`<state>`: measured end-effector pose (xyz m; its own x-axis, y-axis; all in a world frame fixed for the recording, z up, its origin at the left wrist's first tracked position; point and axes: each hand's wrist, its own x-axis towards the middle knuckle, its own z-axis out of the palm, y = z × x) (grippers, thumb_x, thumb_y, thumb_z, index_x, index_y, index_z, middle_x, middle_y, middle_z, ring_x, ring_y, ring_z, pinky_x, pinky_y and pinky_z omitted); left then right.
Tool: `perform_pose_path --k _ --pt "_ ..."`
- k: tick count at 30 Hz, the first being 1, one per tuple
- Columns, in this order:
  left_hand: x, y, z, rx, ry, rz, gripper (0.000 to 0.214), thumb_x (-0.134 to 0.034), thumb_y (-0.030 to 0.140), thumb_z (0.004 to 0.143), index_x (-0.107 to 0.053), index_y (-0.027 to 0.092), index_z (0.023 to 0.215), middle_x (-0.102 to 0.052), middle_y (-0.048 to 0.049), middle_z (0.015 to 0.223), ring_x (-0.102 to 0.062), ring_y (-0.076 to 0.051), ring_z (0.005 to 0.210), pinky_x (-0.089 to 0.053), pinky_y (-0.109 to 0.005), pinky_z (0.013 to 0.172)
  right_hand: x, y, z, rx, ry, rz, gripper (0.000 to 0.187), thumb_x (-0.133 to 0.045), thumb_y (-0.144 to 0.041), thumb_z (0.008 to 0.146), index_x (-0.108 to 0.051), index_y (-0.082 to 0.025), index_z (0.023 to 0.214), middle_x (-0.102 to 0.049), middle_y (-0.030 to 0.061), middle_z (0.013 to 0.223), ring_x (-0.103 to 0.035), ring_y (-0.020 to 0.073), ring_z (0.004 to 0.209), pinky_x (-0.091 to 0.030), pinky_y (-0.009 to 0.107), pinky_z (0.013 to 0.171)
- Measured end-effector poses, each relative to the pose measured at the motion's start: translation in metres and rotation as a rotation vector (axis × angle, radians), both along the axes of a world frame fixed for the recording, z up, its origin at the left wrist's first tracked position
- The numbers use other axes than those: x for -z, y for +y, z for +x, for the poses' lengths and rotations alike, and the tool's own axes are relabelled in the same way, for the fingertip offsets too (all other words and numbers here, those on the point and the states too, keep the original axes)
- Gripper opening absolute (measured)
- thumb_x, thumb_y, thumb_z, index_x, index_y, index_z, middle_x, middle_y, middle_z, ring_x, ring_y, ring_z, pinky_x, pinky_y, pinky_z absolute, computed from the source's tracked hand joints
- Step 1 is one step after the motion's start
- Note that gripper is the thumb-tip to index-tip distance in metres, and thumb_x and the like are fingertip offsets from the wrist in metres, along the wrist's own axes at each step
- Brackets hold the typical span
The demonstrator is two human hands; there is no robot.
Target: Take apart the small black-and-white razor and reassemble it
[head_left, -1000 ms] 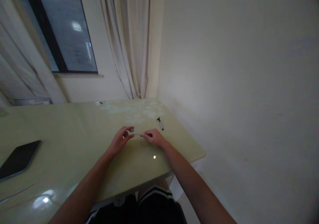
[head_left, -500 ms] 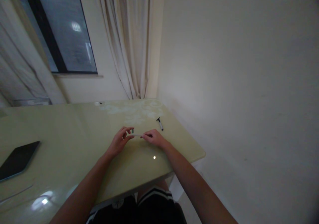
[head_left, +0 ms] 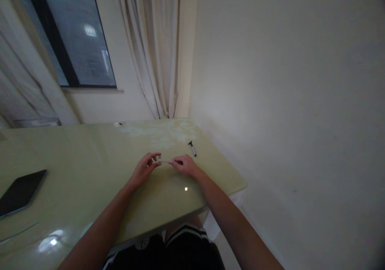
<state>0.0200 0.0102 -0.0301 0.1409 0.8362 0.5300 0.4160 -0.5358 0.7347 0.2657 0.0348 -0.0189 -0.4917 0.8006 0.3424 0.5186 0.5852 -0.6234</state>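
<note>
Glossy table (head_left: 99,166), curtained window (head_left: 75,33) behind — toothbrush (head_left: 165,162) held over tabletop btwn both hands, bristles up. R hand (head_left: 185,166) pinches handle, fingers closed; L hand (head_left: 144,168) half-open round head, can't tell if gripping — razor (head_left: 193,148) lies just beyond R.

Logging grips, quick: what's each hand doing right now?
Left hand: closed, holding the brush at its bristled end.
Right hand: closed, holding the brush's other end.
</note>
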Motion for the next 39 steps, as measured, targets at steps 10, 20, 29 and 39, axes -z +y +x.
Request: perform_pose_path --k 10,20,29,39 --pt "0.0003 0.0001 -0.0018 0.017 -0.016 -0.043 0.036 -0.071 0.039 0.084 -0.070 0.024 0.116 -0.061 0.0015 0.088 -0.050 -0.011 0.061 -0.043 -0.024 0.058 -0.0055 -0.0028 0.0006 -0.022 -0.039 -0.002 0.037 -0.059 -0.046 0.098 -0.079 -0.019 0.082 -0.054 -0.0022 0.059 -0.044 0.0120 0.056 -0.023 0.027 0.057" --pt "0.0002 -0.0001 -0.0023 -0.006 -0.009 -0.065 0.034 -0.070 0.039 0.082 -0.070 0.022 0.112 -0.061 0.0013 0.087 -0.051 -0.012 0.063 -0.043 -0.024 0.059 -0.0059 -0.0009 -0.0016 0.078 -0.081 -0.024 0.036 -0.057 -0.043 0.099 -0.078 -0.018 0.083 -0.055 -0.0023 0.062 -0.045 0.0121 0.060 -0.024 0.026 0.058" --pt "-0.0021 -0.0018 -0.0010 -0.026 -0.022 -0.103 0.037 -0.069 0.040 0.081 -0.070 0.021 0.112 -0.059 0.0015 0.085 -0.050 -0.012 0.062 -0.042 -0.025 0.060 -0.0075 -0.0006 0.0010 0.099 -0.077 -0.016 0.034 -0.057 -0.041 0.100 -0.078 -0.018 0.085 -0.058 -0.0022 0.066 -0.047 0.0124 0.063 -0.025 0.025 0.060" --pt "-0.0019 -0.0029 0.0000 -0.058 -0.002 -0.120 0.041 -0.069 0.044 0.080 -0.069 0.023 0.115 -0.060 0.0014 0.088 -0.050 -0.012 0.063 -0.044 -0.026 0.062 -0.0025 0.0011 -0.0007 -0.012 -0.052 -0.072 0.035 -0.059 -0.041 0.099 -0.077 -0.017 0.081 -0.054 -0.0033 0.061 -0.045 0.0118 0.059 -0.026 0.026 0.059"
